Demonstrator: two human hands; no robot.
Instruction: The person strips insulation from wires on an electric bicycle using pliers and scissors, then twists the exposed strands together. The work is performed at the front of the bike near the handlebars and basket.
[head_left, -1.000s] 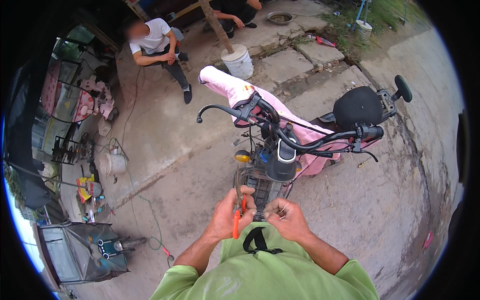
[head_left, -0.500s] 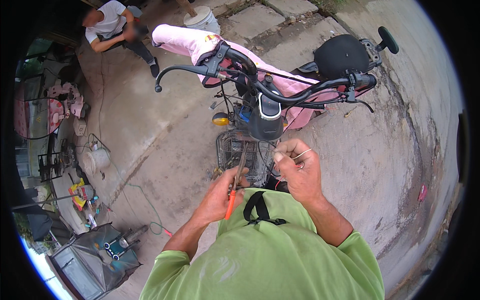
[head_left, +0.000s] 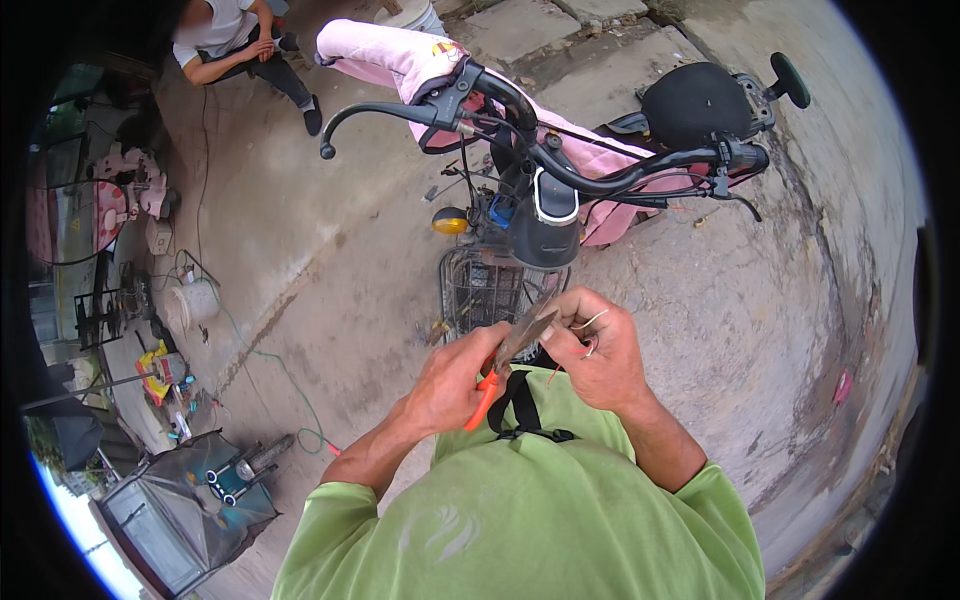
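My left hand (head_left: 455, 378) is closed round a pair of scissors (head_left: 486, 400) with orange handles. Their dark blades (head_left: 524, 333) point up and to the right, spread apart, with the tips close to my right fingertips. My right hand (head_left: 597, 352) pinches thin wires between thumb and fingers. A pale wire (head_left: 597, 318) loops out past the index finger, and a reddish one hangs below the thumb. Just ahead of my hands is an electric bike's black front housing (head_left: 545, 240), with a wire basket (head_left: 480, 290) below it.
Black handlebars (head_left: 600, 187) with brake levers stretch across ahead, partly under a pink cover (head_left: 390, 62). A black saddle (head_left: 697, 110) lies beyond. A person (head_left: 240, 45) sits at far left. A white bucket (head_left: 193, 303) and a covered tricycle (head_left: 180, 510) stand on the left.
The scissors have swung from nearly upright to slanting right, and their blades have come apart near my right fingertips. My left hand has moved right. The bike sits slightly differently in view.
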